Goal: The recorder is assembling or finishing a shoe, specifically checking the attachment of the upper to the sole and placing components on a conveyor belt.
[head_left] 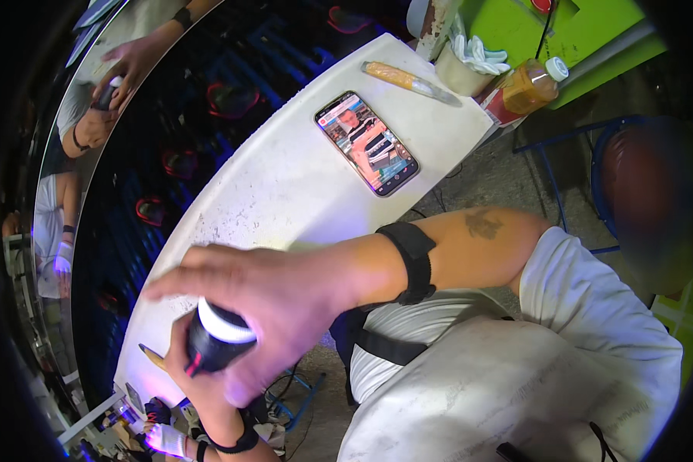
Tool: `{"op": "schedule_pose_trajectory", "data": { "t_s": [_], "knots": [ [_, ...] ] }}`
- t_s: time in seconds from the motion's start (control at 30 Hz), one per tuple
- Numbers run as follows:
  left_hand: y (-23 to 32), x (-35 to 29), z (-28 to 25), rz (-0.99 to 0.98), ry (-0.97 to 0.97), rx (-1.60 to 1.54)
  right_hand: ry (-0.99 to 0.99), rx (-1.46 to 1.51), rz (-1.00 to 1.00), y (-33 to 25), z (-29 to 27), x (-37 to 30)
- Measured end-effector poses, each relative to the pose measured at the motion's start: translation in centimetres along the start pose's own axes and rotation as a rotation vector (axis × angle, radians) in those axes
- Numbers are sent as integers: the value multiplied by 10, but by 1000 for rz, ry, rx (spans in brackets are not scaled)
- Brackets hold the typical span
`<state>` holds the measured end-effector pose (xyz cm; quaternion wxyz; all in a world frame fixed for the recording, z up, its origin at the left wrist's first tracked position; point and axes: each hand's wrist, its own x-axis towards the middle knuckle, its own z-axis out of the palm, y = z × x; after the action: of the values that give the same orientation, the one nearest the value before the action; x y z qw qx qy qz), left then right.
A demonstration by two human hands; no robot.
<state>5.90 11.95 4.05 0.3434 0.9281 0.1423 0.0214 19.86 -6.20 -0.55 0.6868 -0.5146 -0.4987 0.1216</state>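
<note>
Black torch (217, 339), its lit white face glowing, is being gripped by the left hand (186, 369) just off the white table's (285, 192) near edge; the right hand (273, 296) is hovering over it, fingers spread, shading the glare. Farther along the table, a phone (366, 143) is lying face up.

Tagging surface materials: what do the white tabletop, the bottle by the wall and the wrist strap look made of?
White tabletop: painted or laminated board, matte, speckled and scuffed; which one is unclear. Bottle: clear plastic, amber liquid showing through, white cap. Wrist strap: black fabric, probably elastic webbing, dull with no shine.
</note>
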Motion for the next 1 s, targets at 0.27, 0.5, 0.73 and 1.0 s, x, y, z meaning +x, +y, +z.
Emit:
{"op": "schedule_pose_trajectory", "data": {
  "t_s": [0.27, 0.5, 0.73, 1.0],
  "knots": [
    [-47, -24, 10, 86, 119, -345, -108, 34, 65, 8, 29, 15],
    [-94, -47, 23, -21, 282, -446, 64, 521, 158, 38, 28, 17],
    [-95, -63, 31, -56, 300, -511, 28, 434, 81, 22, 66, 14],
    [4, -25, 22, -118, 205, -347, -80, 75, 18, 5, 38, 12]
  ]
}}
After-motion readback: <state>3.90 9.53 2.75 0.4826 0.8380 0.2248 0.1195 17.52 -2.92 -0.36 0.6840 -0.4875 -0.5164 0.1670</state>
